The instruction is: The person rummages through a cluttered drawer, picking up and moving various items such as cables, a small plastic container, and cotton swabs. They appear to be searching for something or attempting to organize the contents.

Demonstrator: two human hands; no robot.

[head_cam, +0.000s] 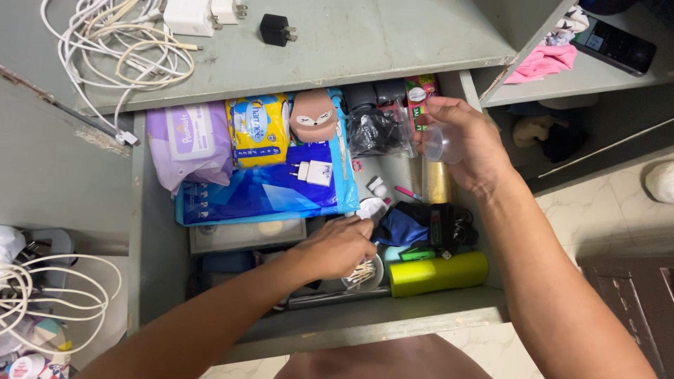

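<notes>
at the far left, white cables (112, 49) lie in loose loops on the grey-green shelf (351, 42), with a white charger (188, 15) and a small black plug (276, 29) beside them. below, the open drawer (151, 281) is packed: a soft lilac wipes pack (189, 144), a crinkly yellow packet (256, 130), a glossy blue flat pack (267, 193) with a white adapter (314, 171) resting on it, and a rounded brown fox-faced case (313, 116).

the left hand (337, 247) reaches into the middle of the drawer, fingers curled down over a small round tub of cotton swabs (365, 274); it seems to pinch something white at its fingertips, though the view is too tight to be sure. a light pinch from above, lifting straight up, would keep the thin sticks from spilling.

further right sit a clear bag of black items (379, 130), a dark blue cloth bundle (414, 228) and a smooth lime-green cylinder (439, 272) lying on its side along the drawer's front edge.

the right hand (467, 144) is raised over the drawer's right rear corner, closed around a small clear plastic cup (441, 144), thumb and fingers wrapping its wall. holding it level and near the tub would suit the step. a gold tube (439, 182) stands just beneath it.

at the far right, a pink cloth (544, 62) and a dark phone (616, 43) lie on a side shelf.
</notes>
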